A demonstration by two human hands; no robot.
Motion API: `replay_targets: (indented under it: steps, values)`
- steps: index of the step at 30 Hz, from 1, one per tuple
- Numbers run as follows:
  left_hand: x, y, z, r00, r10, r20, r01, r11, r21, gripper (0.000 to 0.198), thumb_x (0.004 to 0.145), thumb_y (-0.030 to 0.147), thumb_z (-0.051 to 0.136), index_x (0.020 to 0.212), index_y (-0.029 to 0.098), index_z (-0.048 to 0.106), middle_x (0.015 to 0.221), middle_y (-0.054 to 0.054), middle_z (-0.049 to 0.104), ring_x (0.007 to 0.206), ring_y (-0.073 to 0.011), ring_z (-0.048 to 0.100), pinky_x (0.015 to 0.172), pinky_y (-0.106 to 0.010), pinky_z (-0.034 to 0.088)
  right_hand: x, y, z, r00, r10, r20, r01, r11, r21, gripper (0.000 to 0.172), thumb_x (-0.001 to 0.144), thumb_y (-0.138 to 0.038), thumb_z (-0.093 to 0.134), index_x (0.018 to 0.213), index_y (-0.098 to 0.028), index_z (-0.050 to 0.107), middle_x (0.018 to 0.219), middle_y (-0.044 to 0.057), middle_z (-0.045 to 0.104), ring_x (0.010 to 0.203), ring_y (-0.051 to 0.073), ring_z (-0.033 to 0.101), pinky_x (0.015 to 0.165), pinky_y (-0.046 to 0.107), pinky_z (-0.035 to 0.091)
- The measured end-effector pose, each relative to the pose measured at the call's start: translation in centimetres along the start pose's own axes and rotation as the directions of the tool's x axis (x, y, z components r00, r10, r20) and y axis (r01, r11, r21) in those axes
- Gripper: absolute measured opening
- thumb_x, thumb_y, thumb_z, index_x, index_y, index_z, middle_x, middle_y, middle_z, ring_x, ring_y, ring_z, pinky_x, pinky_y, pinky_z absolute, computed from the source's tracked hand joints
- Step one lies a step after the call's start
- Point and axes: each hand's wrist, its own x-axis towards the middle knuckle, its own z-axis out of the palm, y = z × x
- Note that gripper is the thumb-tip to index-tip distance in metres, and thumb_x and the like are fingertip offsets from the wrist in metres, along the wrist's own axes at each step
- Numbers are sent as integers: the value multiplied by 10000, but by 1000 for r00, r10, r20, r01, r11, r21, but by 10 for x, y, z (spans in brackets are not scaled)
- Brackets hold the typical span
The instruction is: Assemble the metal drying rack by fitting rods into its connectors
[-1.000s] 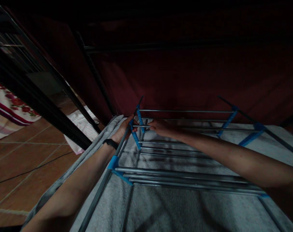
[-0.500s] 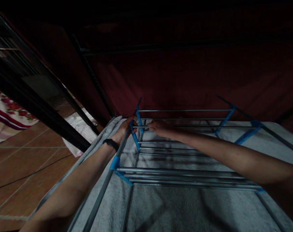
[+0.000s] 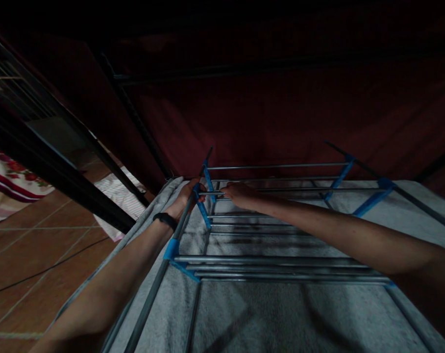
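A rack of grey metal tubes (image 3: 274, 261) with blue plastic joints (image 3: 172, 249) lies on a grey blanket (image 3: 266, 314). My left hand (image 3: 188, 194) is closed around the rack's left side tube, at a blue joint (image 3: 197, 192). Just to its right, my right hand (image 3: 237, 194) closes on a cross tube (image 3: 303, 189) near that same joint. The fingertips of both hands are partly hidden. A dark band (image 3: 165, 220) sits on my left wrist.
Behind the rack hangs a dark red curtain (image 3: 262, 122). Dark metal posts (image 3: 61, 166) slant across the left. Beyond them are a tiled floor (image 3: 35, 264) with a thin cable, a striped cloth (image 3: 123, 191) and a flowered fabric (image 3: 12, 171).
The view has shifted slightly, and the rack and both hands appear a little further left. Both hands keep their holds.
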Motion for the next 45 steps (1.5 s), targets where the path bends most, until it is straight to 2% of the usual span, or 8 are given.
replay_targets:
  steps: [9,14,19,24,31,36,45]
  values:
    - [0,-1,2,999,-13,-32,12,999,-43,208,902,275,522,701,230,555,544,13,534,399,-125,449,429,-281,376,-1,0,0,1000,-15,7,15,1000,0,310,1022,-215,403,1165,-175,675,1157,112,691,978,203,654,712,269,408]
    - [-1,-2,1,999,32,31,-31,999,-27,212,890,306,522,699,224,565,557,-10,565,424,-138,466,440,-280,392,1,1,4,1000,-14,4,14,1000,-4,282,1011,-203,435,1144,-169,681,1152,117,695,981,206,654,720,269,407]
    - [1,-1,0,1000,-24,12,24,1000,4,227,918,317,464,722,230,539,524,-13,546,400,-147,450,431,-272,362,0,0,4,1000,-27,-3,27,1000,-8,283,1009,-183,432,1133,-158,685,1148,117,696,973,197,654,720,260,405]
    - [-1,0,1,998,-13,58,12,1000,12,237,929,345,453,733,227,514,506,-1,520,398,-144,431,448,-277,367,0,1,4,999,-40,-8,40,999,-11,283,1008,-179,435,1149,-163,680,1161,112,690,992,195,653,732,259,405]
    - [-1,0,2,1000,-17,21,18,999,-36,190,899,323,497,733,230,507,558,8,535,405,-128,418,433,-279,317,0,2,3,999,-23,-27,24,999,21,271,1007,-172,438,1140,-173,675,1177,108,691,1027,208,646,741,266,407]
    - [-2,1,2,998,-22,56,24,999,-32,231,900,332,492,686,245,495,519,15,489,405,-130,411,440,-273,333,-1,0,2,999,-29,-31,29,1000,6,288,1004,-166,421,1137,-171,676,1167,104,698,993,201,649,723,261,412]
    - [2,-3,-1,999,-13,46,15,999,-51,168,891,312,508,744,230,525,499,12,538,374,-137,443,415,-259,369,-3,-4,-4,1000,12,-25,-10,998,65,267,1007,-203,467,1118,-186,709,1171,84,708,1019,189,645,768,246,410]
